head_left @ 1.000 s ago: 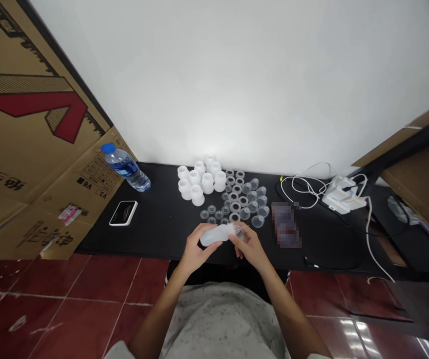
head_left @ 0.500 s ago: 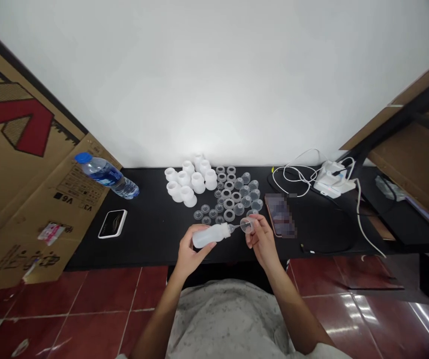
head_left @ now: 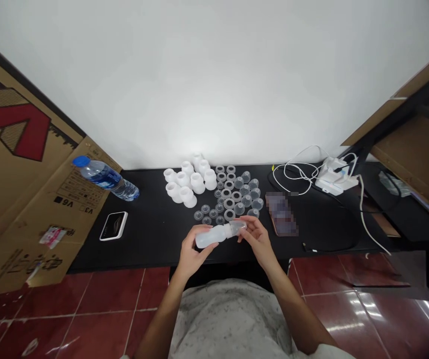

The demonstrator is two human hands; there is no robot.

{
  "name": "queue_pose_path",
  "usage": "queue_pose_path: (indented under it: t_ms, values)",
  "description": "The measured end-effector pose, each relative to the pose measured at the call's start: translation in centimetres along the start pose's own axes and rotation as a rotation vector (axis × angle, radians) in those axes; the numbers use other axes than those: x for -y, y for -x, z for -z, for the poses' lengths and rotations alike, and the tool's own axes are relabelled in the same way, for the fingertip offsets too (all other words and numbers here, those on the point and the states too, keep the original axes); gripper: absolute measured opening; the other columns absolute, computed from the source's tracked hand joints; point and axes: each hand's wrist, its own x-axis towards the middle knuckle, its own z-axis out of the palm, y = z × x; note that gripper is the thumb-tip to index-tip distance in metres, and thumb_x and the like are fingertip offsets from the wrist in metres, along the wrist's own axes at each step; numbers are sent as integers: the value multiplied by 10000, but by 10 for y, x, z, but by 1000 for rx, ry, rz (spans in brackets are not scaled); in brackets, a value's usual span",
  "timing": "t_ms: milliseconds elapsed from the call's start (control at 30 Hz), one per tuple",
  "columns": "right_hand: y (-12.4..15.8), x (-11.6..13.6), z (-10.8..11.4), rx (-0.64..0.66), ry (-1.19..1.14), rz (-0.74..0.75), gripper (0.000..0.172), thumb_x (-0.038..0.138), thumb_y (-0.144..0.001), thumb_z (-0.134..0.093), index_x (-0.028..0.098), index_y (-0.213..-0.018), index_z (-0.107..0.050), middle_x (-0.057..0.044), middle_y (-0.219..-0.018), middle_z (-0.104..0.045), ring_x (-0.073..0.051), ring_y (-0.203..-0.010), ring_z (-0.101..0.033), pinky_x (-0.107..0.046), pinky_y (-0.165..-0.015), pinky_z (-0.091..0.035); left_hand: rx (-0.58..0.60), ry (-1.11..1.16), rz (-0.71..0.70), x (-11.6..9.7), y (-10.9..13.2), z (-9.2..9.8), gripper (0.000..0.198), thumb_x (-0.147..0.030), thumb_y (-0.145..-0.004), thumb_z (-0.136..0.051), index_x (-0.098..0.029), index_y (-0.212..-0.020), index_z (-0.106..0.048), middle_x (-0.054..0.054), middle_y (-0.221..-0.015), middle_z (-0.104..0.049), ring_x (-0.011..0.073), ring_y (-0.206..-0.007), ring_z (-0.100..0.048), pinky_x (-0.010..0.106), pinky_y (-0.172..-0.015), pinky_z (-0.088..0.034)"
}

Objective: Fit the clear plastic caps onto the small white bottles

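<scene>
My left hand (head_left: 191, 251) is closed round a small translucent white squeeze bottle (head_left: 212, 236), held on its side over the front edge of the black table (head_left: 154, 234). My right hand (head_left: 256, 238) pinches a clear cap (head_left: 239, 227) sitting on the bottle's nozzle end. Just behind my hands lie several clear caps and rings (head_left: 237, 195) in rows. Several white bottles (head_left: 186, 180) stand in a cluster behind those, to the left.
A water bottle (head_left: 104, 177) with a blue cap lies at the table's left end beside leaning cardboard boxes (head_left: 23, 164). A small white device (head_left: 113, 225) lies front left. A phone (head_left: 282, 214), white cables and a charger (head_left: 334, 179) are to the right. Red floor tiles lie below.
Half a second ago my right hand held the clear cap apart from the nozzle tip; now the cap is on the nozzle. The bottle has stayed in my left hand.
</scene>
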Motion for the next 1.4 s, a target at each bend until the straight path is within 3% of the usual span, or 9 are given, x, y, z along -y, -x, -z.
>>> queue_pose_path:
  t_ms: [167, 333, 533, 633, 800, 933, 1033, 1267, 1400]
  values:
    - [-5, 3, 8, 109, 43, -44, 400, 454, -877, -902, 234, -1188, -779, -85, -1197, -795, -212, -910, -728, -371, -788, -668, 11, 2, 22, -1, 0, 1, 363, -386, -935, -853, -237, -1218, -681, 121, -1269, -749, 286, -1201, -737, 427, -1023, -602]
    - [-8, 8, 17, 174, 176, -66, 382, 439, -849, -936, 218, -1138, -817, -47, -958, -813, -205, -861, -749, -381, -870, -650, 50, -27, 118, -5, -2, 7, 394, -430, -925, -847, -234, -1228, -688, 91, -1198, -773, 248, -1041, -757, 341, -877, -603]
    - [-3, 6, 13, 178, 255, -29, 367, 468, -808, -960, 237, -1052, -815, -72, -988, -812, -244, -882, -750, -398, -841, -659, 68, 98, 230, -1, 1, 10, 448, -505, -924, -826, -238, -1217, -617, 50, -1020, -759, 202, -806, -736, 309, -722, -593]
    - [-2, 5, 2, 182, 240, 41, 373, 464, -843, -937, 250, -1109, -788, -78, -1056, -789, -247, -940, -746, -409, -882, -661, 53, 223, 271, 2, 3, 6, 447, -530, -971, -770, -241, -1244, -566, 15, -901, -728, 183, -691, -721, 298, -651, -585]
    - [-1, 10, -19, 160, 157, 74, 384, 496, -977, -802, 279, -1263, -665, -78, -1100, -759, -236, -886, -746, -382, -740, -679, -83, -7, 57, -7, 1, 4, 408, -523, -962, -778, -233, -1211, -637, 82, -1107, -739, 240, -948, -739, 352, -822, -593]
    - [11, 16, -28, 123, 281, 145, 321, 425, -948, -851, 267, -1196, -723, -71, -1040, -756, -232, -857, -720, -373, -745, -660, 55, -303, -99, -23, 8, 3, 446, -457, -897, -885, -255, -1260, -723, 100, -1135, -773, 298, -1050, -723, 429, -924, -570]
    - [27, 19, -34, 198, 447, 233, 303, 356, -946, -855, 270, -1221, -762, -78, -1012, -742, -234, -842, -696, -392, -773, -638, 55, -455, -199, -30, 20, 4, 507, -350, -969, -820, -269, -1447, -676, 116, -1206, -807, 318, -1086, -732, 470, -962, -550]
    - [39, 13, -55, 42, 396, 269, 314, 364, -942, -855, 266, -1216, -738, -117, -1087, -745, -271, -904, -723, -396, -744, -647, -26, -691, -209, -29, 22, 20, 502, -303, -1034, -720, -293, -1530, -647, 126, -1365, -784, 342, -1169, -718, 489, -1018, -535]
    - [31, 10, -53, 101, 383, 251, 345, 364, -936, -854, 275, -1246, -732, -126, -1176, -762, -299, -1009, -750, -405, -797, -666, 15, -632, -252, -27, 13, 21, 541, -316, -1016, -746, -300, -1545, -634, 114, -1308, -798, 331, -1119, -715, 490, -1001, -539]
